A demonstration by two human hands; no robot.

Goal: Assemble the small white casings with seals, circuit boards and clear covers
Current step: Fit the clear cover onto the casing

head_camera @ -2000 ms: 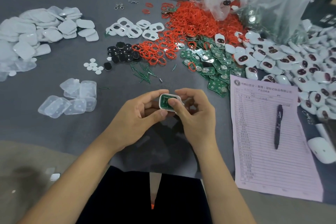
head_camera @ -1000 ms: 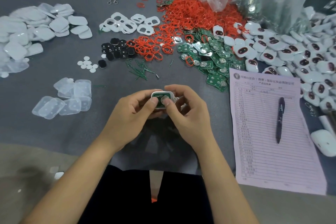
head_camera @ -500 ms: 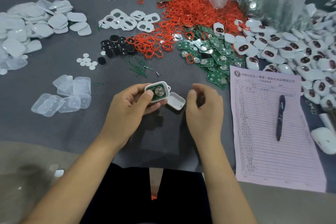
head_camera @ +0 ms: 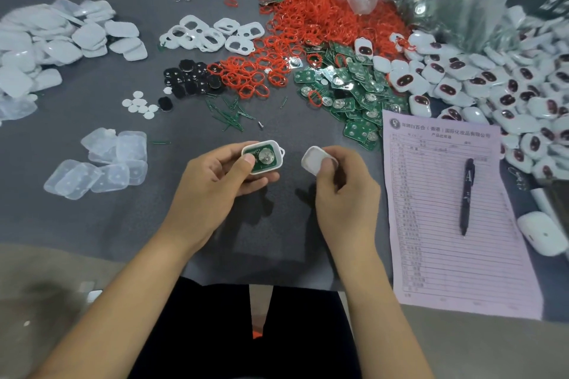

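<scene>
Red seals point(head_camera: 311, 24), green circuit boards point(head_camera: 348, 86)

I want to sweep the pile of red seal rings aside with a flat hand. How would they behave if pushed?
The red seal rings look thin and bent out of round, so probably floppy and light. Heaped and interlocked, they would likely drag along in clumps. Loose ones at the edge may scatter among the circuit boards.

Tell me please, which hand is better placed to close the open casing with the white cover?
The right hand, probably. It already pinches the white cover beside the open casing, while the left hand grips that casing with its green board facing up.
</scene>
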